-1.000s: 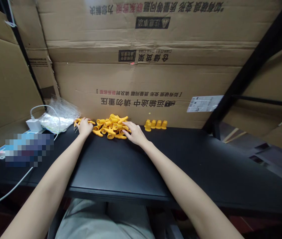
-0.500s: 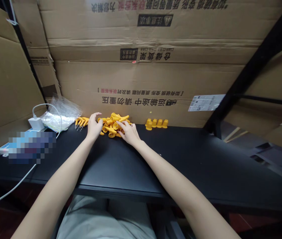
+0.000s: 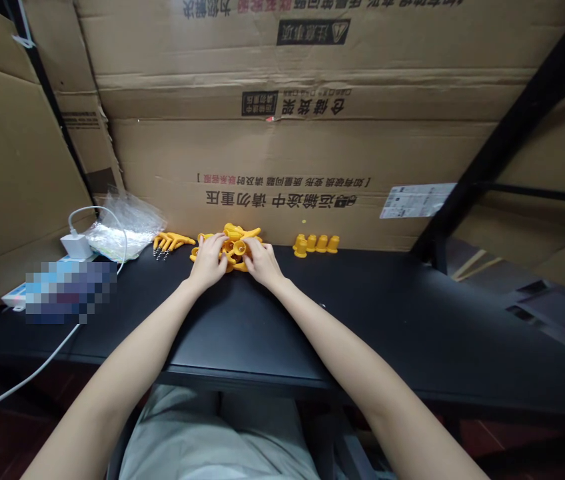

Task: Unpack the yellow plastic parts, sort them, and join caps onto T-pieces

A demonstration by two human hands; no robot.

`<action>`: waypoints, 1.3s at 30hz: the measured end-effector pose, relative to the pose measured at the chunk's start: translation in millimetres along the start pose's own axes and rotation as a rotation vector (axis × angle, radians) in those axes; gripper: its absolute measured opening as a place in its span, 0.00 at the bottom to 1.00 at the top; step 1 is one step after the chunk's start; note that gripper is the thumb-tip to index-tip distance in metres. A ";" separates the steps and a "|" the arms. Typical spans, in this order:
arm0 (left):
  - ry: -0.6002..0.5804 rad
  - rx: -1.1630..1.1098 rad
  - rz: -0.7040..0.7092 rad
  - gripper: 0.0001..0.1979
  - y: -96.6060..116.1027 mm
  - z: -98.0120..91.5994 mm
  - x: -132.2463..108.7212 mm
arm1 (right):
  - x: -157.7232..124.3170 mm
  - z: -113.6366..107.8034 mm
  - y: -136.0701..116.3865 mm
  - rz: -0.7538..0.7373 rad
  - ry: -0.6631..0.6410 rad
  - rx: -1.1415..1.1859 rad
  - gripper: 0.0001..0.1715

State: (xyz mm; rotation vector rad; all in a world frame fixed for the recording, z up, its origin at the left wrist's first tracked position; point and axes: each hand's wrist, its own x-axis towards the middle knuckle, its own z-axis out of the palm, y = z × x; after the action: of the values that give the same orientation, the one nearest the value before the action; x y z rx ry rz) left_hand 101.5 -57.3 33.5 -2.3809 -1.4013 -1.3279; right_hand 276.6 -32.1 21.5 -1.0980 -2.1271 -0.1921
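Note:
A heap of yellow plastic parts (image 3: 235, 233), some with round cup-like ends and some with curved arms, lies at the back of the black table. My left hand (image 3: 209, 261) is over the heap's left side, its fingers curled round yellow pieces. From the right, my right hand (image 3: 264, 265) reaches in with bent fingers at a cup-ended piece (image 3: 238, 248). Both hands hide part of the heap, and the exact pieces in their grip are partly covered. Left of them lie several curved yellow pieces with metal tips (image 3: 167, 243).
Several yellow caps (image 3: 322, 244) stand upright at the back right. A clear plastic bag (image 3: 122, 230), a white plug (image 3: 76, 247) with a cable and a blurred-out object (image 3: 70, 293) are at the left. Cardboard (image 3: 282, 147) walls the back of the black table (image 3: 242, 333).
My left hand has moved right, from the heap's left edge onto it, and its fingers have closed in. My right hand stays at the right side, fingers more bent. The view has shifted slightly.

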 end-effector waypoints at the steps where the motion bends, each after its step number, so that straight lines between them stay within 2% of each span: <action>1: 0.000 0.010 0.005 0.20 -1.5 0.3 -0.1 | -0.1 -1.1 2.3 0.001 0.038 0.031 0.22; 6: 0.014 0.043 0.031 0.20 -8.8 0.1 0.2 | 0.5 -16.1 6.3 0.076 0.291 0.213 0.18; 9: 0.021 0.019 0.079 0.21 -7.0 -2.2 0.6 | 2.0 -30.4 0.4 0.139 0.451 0.369 0.19; 12: 0.025 -0.018 0.127 0.25 -2.6 -5.1 0.9 | 4.5 -40.6 -8.0 0.176 0.538 0.525 0.20; 14: 0.021 -0.025 0.129 0.27 -0.8 -5.9 0.6 | 6.1 -42.4 -13.1 0.187 0.504 0.644 0.17; 16: 0.011 -0.015 0.114 0.26 -1.1 -5.5 0.2 | 7.1 -41.0 -17.2 0.189 0.402 0.797 0.15; 19: 0.010 0.027 0.054 0.22 -3.3 -4.4 0.0 | 7.5 -37.0 -20.0 0.191 0.233 0.998 0.18; 22: 0.024 0.072 -0.024 0.19 -4.5 -5.3 0.7 | 7.0 -35.3 -16.9 0.202 0.150 1.058 0.21; 25: 0.031 0.119 -0.048 0.18 -4.0 -8.2 1.5 | 5.5 -36.5 -7.9 0.196 0.072 0.922 0.19; 30: -0.005 0.217 -0.010 0.20 -2.0 -11.4 1.5 | 1.5 -39.2 5.9 0.071 -0.148 0.429 0.09; 32: -0.020 0.244 0.010 0.20 -1.2 -10.8 1.2 | 0.2 -40.6 6.8 0.034 -0.206 0.266 0.09; 35: -0.021 0.245 0.039 0.19 -0.4 -8.7 0.7 | -1.0 -45.1 3.1 -0.001 -0.210 0.048 0.10; 39: 0.006 0.188 0.043 0.18 1.2 -7.3 0.2 | -1.8 -51.6 -4.5 -0.054 -0.117 -0.168 0.12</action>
State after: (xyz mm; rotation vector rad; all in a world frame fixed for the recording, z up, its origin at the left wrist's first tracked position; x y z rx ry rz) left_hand 97.8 -61.2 38.6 -2.2696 -1.3977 -1.1378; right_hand 301.4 -58.4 58.7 -1.1738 -2.2799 -0.3450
